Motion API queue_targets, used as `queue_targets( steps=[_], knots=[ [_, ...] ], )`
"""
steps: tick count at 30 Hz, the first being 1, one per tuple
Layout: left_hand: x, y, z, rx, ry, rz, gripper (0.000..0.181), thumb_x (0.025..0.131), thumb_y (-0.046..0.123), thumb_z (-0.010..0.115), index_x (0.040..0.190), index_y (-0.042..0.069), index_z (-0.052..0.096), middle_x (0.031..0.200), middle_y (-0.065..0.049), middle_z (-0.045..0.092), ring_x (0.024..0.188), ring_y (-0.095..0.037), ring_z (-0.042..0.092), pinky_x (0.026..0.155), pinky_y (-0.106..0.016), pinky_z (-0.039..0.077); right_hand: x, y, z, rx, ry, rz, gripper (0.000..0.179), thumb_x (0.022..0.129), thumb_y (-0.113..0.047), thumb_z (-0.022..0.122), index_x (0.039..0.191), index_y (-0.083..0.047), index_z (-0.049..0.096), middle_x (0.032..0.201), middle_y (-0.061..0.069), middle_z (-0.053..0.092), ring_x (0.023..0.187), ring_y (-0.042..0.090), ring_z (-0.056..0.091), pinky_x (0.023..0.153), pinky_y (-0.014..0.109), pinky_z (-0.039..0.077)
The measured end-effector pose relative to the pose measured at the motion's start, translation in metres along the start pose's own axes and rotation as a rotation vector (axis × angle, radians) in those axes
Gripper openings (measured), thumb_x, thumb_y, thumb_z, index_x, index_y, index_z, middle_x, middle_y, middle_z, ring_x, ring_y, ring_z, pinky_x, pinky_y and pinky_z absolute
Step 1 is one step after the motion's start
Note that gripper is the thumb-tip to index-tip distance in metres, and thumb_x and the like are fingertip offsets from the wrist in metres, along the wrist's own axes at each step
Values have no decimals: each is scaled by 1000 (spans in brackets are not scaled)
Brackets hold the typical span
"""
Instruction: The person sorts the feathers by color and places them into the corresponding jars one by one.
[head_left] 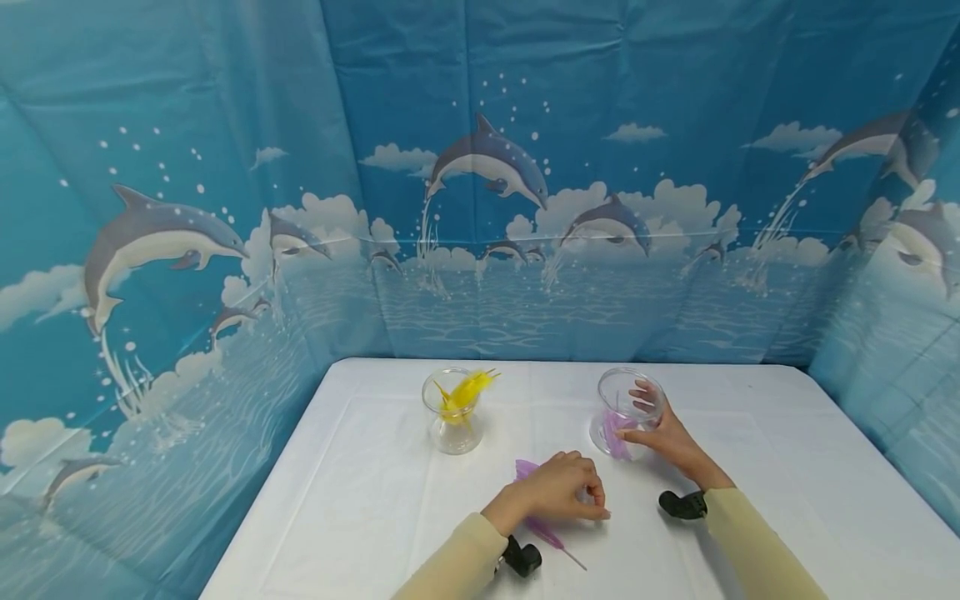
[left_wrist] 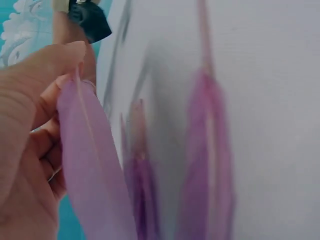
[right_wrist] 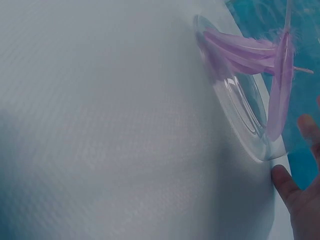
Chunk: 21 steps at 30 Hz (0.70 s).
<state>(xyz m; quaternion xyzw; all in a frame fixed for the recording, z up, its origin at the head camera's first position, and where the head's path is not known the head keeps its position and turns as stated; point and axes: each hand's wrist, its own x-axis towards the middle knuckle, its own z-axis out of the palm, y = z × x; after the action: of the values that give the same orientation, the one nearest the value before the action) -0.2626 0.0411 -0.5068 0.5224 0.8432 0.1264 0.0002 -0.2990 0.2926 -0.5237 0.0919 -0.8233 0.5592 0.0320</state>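
My left hand [head_left: 566, 487] pinches the quill of a light purple feather [left_wrist: 95, 150] between thumb and forefinger, as the left wrist view shows. Below that hand, more purple feathers [head_left: 542, 531] lie on the table, partly hidden by it. My right hand [head_left: 667, 435] holds a clear glass vase [head_left: 617, 383] with a wide rim and round foot, thumb in front and fingers showing through the glass behind. Inside this vase are several light purple feathers [right_wrist: 242, 50], one of them standing across the others in the right wrist view.
Another clear glass vase [head_left: 456, 437] stands at the back left, with yellow feathers [head_left: 467, 392] leaning out over its rim. A white cloth [head_left: 360, 500] covers the table. A blue curtain [head_left: 420, 317] printed with dolphins hangs behind and at both sides.
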Motion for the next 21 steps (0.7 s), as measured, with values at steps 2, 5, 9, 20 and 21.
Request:
queue_targets(
  steps=[2, 5, 9, 20, 21],
  knots=[
    [3, -2, -6, -65, 38, -4, 16, 87, 45, 66, 85, 30, 69, 85, 20, 48, 84, 3, 41, 79, -13, 30, 0, 0, 0, -1, 1, -4, 99, 79, -21, 79, 150, -11, 11, 146, 25, 19, 133, 44, 20, 99, 67, 21],
    [7, -3, -15, -205, 114, -14, 14, 89, 38, 66, 86, 25, 68, 87, 17, 52, 86, 1, 43, 80, -13, 32, 1, 1, 0, 4, -1, -13, 99, 79, -20, 79, 150, -12, 10, 146, 25, 20, 133, 44, 20, 99, 67, 21],
    [19, -5, -26, -393, 297, -19, 9, 91, 27, 67, 88, 18, 65, 89, 9, 55, 89, 0, 44, 80, -15, 38, 2, 1, -1, 15, -6, -28, 98, 79, -18, 79, 149, -10, 10, 146, 25, 21, 133, 44, 21, 99, 67, 21],
    [52, 19, -92, -905, 773, -70, 13, 96, 6, 54, 98, -7, 59, 93, -16, 57, 85, -2, 45, 76, -25, 40, 2, 1, 1, 26, 7, 1, 99, 78, -20, 79, 149, -10, 10, 147, 24, 19, 133, 44, 20, 100, 67, 20],
    [56, 19, -95, -944, 797, -72, 14, 97, 6, 53, 99, -7, 58, 93, -16, 57, 84, -2, 46, 76, -23, 38, 1, 1, 1, 22, 8, 11, 99, 79, -21, 79, 149, -10, 10, 147, 24, 19, 133, 44, 20, 100, 67, 20]
  ],
)
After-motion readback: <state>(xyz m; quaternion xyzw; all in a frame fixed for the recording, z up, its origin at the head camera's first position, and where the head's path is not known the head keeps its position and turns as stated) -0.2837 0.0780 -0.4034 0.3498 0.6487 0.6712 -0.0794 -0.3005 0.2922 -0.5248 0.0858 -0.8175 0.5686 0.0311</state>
